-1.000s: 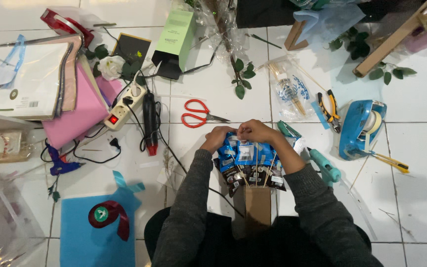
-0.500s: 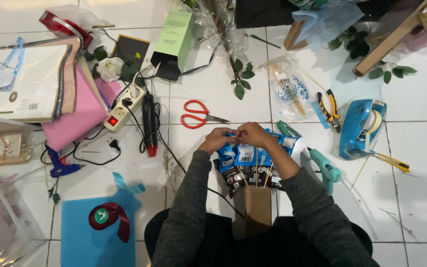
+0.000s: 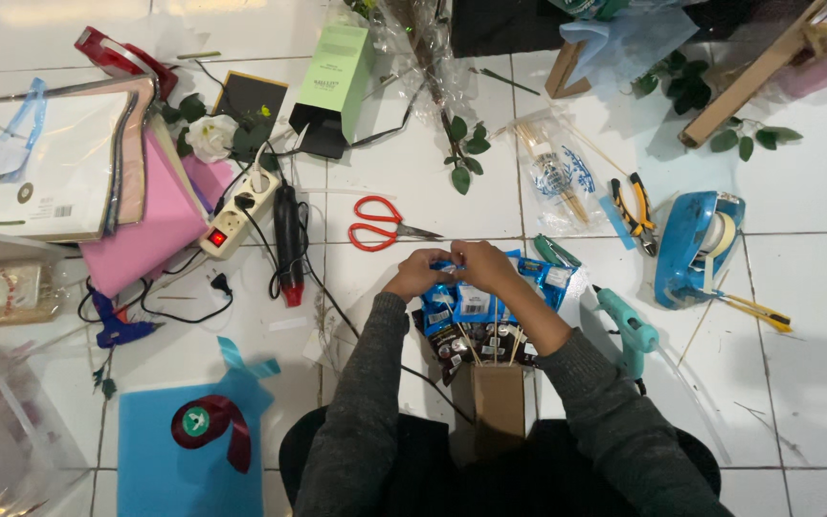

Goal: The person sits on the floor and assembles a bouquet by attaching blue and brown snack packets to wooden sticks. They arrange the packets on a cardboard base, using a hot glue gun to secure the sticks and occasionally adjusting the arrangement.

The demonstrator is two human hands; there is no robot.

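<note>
Blue snack packets on thin sticks stand in a brown cardboard box on the floor, with both grips pinching their tops: left hand, right hand. Red scissors lie just beyond the box and a teal glue gun lies to its right. I think the bundle could tip sideways, because the box looks narrow.

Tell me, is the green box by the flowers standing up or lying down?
Lying down. The green box rests on its long side on the white floor, its dark open end facing the person.
</note>
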